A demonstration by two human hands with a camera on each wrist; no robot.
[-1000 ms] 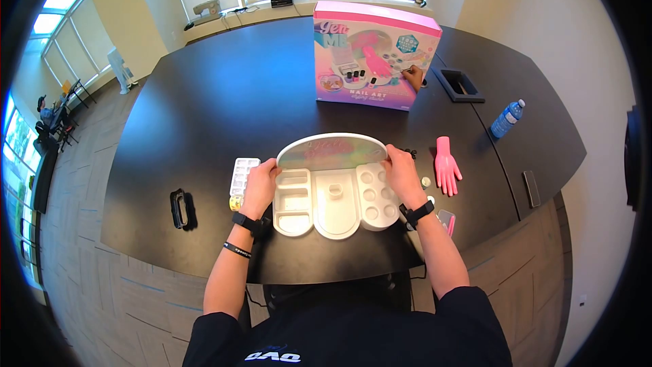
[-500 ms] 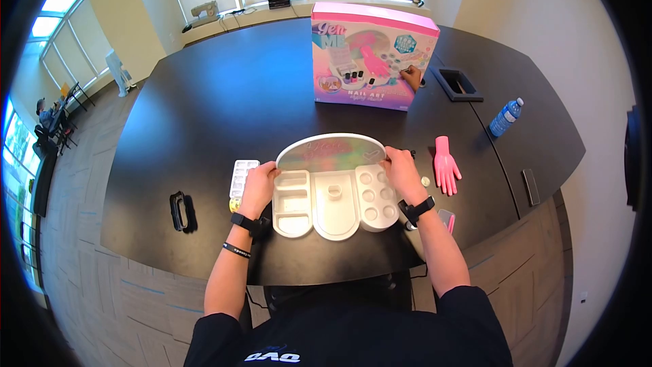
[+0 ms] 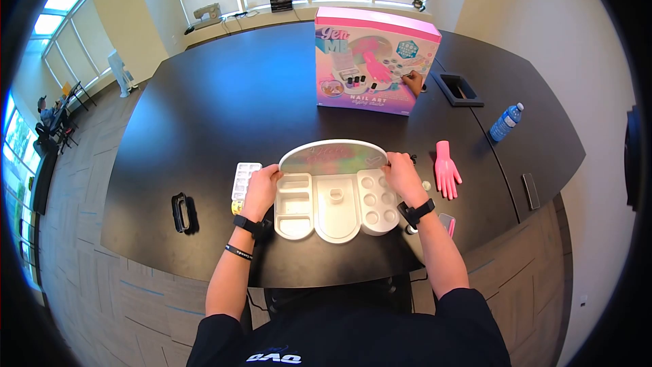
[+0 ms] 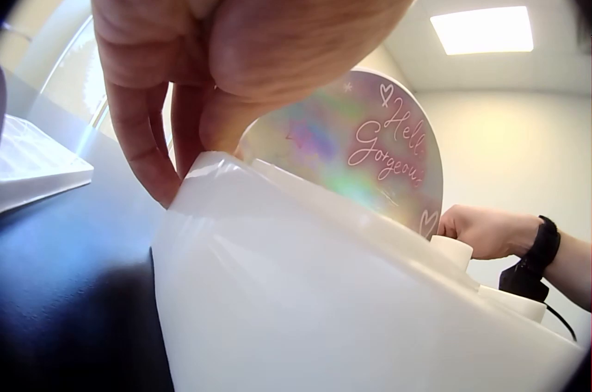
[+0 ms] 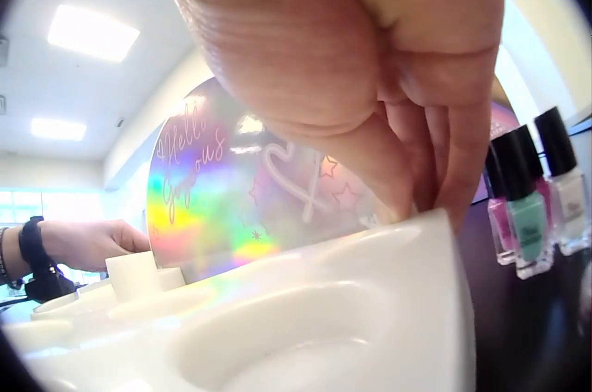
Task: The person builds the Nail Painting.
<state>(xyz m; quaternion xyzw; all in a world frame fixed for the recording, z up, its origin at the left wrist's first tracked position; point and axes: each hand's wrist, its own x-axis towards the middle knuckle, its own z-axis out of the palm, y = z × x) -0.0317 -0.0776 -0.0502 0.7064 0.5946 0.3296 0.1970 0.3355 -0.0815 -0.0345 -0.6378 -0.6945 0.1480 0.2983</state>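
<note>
A white nail-art tray stands on the table in front of me, with three long slots at its left, a round post in the middle and several round wells at its right. Along its back rises a curved holographic panel, lettered "Hello Gorgeous". My left hand pinches the tray's back left corner at the panel's end; in the left wrist view, its fingers are behind the corner. At the opposite corner my right hand grips with thumb in front and fingers behind, as the right wrist view shows.
Beside the left hand lies a white compartment tray. To the right are a pink model hand, nail polish bottles, a water bottle and a phone. A large pink box stands behind; a black strap lies left.
</note>
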